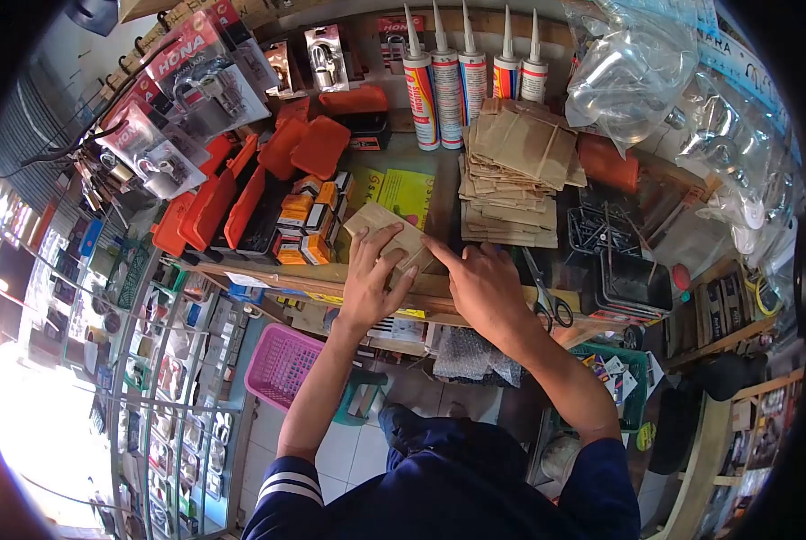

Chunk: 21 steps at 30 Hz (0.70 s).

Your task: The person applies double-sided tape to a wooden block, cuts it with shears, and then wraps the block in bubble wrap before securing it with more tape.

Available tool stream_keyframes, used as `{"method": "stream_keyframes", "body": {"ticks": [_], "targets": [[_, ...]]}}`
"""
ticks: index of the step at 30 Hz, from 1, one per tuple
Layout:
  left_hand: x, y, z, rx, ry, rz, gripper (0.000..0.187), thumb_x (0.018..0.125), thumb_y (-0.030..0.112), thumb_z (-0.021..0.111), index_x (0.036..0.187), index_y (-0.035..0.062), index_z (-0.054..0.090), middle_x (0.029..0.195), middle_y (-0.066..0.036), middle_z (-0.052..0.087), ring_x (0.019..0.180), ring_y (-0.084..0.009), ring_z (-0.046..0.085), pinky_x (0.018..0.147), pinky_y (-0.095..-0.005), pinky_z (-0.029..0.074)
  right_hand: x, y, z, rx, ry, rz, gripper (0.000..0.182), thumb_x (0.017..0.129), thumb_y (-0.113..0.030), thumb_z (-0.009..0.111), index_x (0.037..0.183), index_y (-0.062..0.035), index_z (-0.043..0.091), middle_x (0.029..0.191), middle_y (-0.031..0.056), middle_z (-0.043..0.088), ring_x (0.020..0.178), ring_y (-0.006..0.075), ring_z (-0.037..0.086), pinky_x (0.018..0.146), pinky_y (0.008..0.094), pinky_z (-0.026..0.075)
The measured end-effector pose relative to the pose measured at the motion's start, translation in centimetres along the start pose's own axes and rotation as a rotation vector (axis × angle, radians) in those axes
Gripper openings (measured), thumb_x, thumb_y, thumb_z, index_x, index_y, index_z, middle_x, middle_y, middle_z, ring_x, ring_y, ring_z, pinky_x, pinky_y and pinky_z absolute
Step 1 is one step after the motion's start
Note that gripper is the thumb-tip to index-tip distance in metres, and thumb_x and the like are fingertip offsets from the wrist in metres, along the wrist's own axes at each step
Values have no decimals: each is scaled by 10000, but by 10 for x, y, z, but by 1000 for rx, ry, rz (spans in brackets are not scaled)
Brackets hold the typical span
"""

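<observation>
A folded piece of brown paper (387, 236) lies at the front of the counter, partly over a yellow-green card (405, 193). My left hand (372, 274) rests on the paper's left part with its fingers spread. At the paper's right edge, my right hand (482, 281) touches with its extended index finger; its other fingers are curled under and partly hidden. A stack of brown paper pieces (520, 171) stands behind my right hand. Scissors (547, 292) lie just to the right of that hand.
Small orange boxes (306, 216) and red-lidded bins (210, 211) stand left. Silicone tubes (448, 99) line the back. Black trays (632, 281) of screws sit right. Below the counter are a pink basket (282, 364) and a green basket (632, 369).
</observation>
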<state>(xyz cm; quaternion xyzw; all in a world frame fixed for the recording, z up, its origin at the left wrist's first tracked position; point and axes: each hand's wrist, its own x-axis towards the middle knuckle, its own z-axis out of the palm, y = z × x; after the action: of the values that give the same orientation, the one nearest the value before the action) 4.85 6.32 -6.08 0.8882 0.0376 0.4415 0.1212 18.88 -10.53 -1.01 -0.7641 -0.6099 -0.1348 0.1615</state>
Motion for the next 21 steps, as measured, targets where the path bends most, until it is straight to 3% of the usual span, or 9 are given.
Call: {"method": "stream_keyframes", "body": {"ticks": [18,21], "targets": [[4,2,-4,29,-51,-22,395,840,144,748,1225,78,691,1475,-199,517,1321,-392,506,1148,-575,296,-1,-2,3,55,2,18,683,835,-46,645,1481,-204,488,825,116,670,852,297,662,751,424,513],[5,2,-4,50,-55,-21,425,842,170,754,1259,129,682,1483,-155,509,1318,-399,495,1125,-568,327,-2,-3,2,70,6,18,685,836,-44,643,1483,-202,485,828,115,671,859,297,661,756,429,512]]}}
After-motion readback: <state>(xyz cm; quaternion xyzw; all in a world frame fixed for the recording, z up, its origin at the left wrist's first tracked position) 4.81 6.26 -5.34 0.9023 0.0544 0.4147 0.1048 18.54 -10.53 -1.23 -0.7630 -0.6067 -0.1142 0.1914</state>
